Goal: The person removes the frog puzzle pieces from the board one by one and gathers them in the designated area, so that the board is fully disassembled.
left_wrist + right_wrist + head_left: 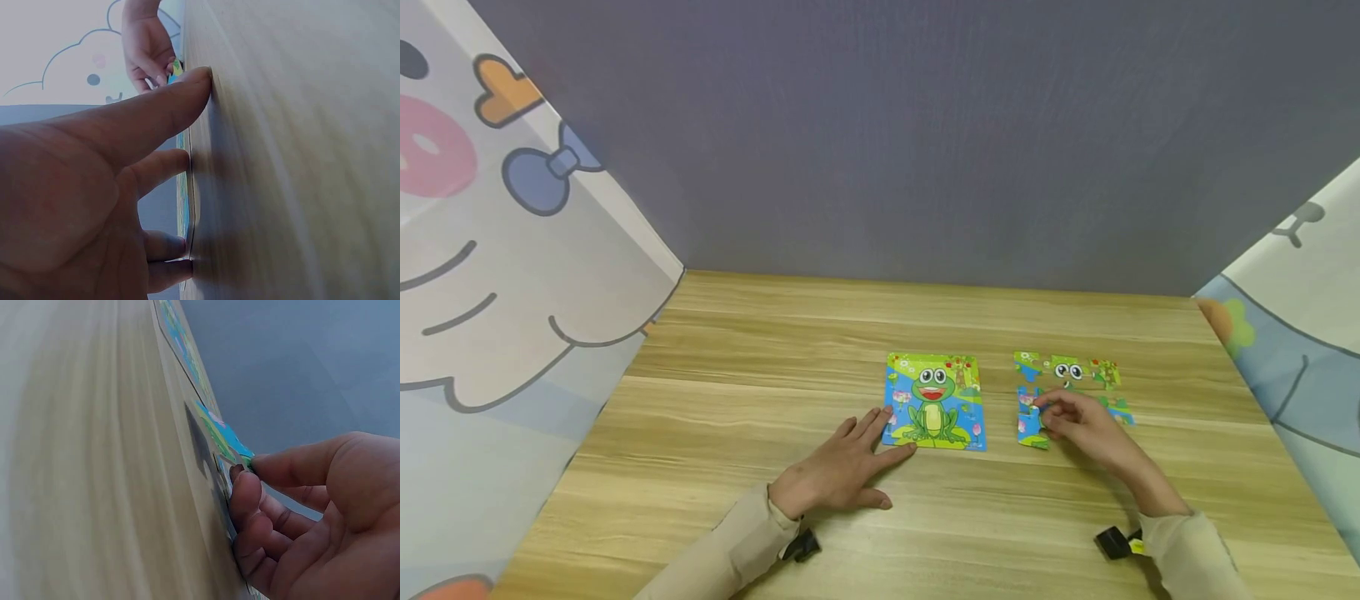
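In the head view a square frog picture [934, 404] lies on the wooden table. My left hand [842, 467] rests at its lower left, fingers spread and fingertips on its edge; the left wrist view shows the thumb [187, 94] stretched out along the tabletop. To the right, my right hand [1082, 425] pinches a blue and green puzzle piece [1032, 430] between thumb and fingers. In the right wrist view this piece [219, 432] is tilted, casting a shadow on the table. Around that hand lie loose puzzle pieces, among them one with the frog's eyes [1067, 369].
A green corner piece [1106, 372] and a white-flowered piece [1027, 365] lie at the back of the loose group. Behind the wooden table [760, 333] stands a grey panel [925, 150]. Cartoon-printed walls [512, 333] flank both sides.
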`<state>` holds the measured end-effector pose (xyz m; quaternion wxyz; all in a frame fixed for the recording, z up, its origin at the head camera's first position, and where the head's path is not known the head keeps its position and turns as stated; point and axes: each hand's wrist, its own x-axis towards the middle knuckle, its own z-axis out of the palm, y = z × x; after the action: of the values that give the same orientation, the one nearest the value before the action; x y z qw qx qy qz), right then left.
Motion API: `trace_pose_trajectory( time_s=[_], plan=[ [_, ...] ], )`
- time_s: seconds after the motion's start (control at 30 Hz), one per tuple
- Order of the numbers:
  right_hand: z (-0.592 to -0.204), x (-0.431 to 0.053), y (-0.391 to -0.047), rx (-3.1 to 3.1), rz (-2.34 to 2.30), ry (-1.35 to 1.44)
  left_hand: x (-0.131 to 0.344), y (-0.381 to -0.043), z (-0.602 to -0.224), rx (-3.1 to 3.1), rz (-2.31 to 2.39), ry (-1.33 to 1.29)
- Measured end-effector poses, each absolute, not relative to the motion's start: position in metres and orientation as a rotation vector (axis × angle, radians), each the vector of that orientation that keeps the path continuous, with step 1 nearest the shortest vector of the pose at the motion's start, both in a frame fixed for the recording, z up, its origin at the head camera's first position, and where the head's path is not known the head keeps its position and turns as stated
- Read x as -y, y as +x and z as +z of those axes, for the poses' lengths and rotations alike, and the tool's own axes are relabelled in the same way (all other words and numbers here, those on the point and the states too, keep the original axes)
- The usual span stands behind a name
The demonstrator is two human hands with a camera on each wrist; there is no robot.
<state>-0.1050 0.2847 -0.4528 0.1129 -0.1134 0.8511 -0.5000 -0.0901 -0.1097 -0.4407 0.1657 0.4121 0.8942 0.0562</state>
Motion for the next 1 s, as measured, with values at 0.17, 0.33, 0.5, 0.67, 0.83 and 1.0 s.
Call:
trace_pose_trajectory(
  time_s=[0.17,0.33,0.5,0.67,0.83,1.0],
  plan=[
    [-0.452,-0.289,-0.102,-2.537,-1.407,-0.336,0.109,-0.09,-0.441,-2.541,0.156,1.169],
    [-0.452,-0.292,-0.099,-2.582,-1.363,-0.398,0.11,-0.09,-0.44,-2.536,0.162,1.162],
    [-0.452,-0.289,-0.094,-2.699,-1.26,-0.42,0.11,-0.09,-0.44,-2.535,0.175,1.166],
    [-0.45,-0.285,-0.088,-2.78,-1.148,-0.37,0.11,-0.09,-0.44,-2.542,0.171,1.176],
    [-0.449,-0.282,-0.085,-2.809,-1.115,-0.322,0.111,-0.09,-0.44,-2.539,0.18,1.171],
    [-0.447,-0.28,-0.083,-2.84,-1.087,-0.326,0.11,-0.09,-0.439,-2.54,0.171,1.169]
  ],
)
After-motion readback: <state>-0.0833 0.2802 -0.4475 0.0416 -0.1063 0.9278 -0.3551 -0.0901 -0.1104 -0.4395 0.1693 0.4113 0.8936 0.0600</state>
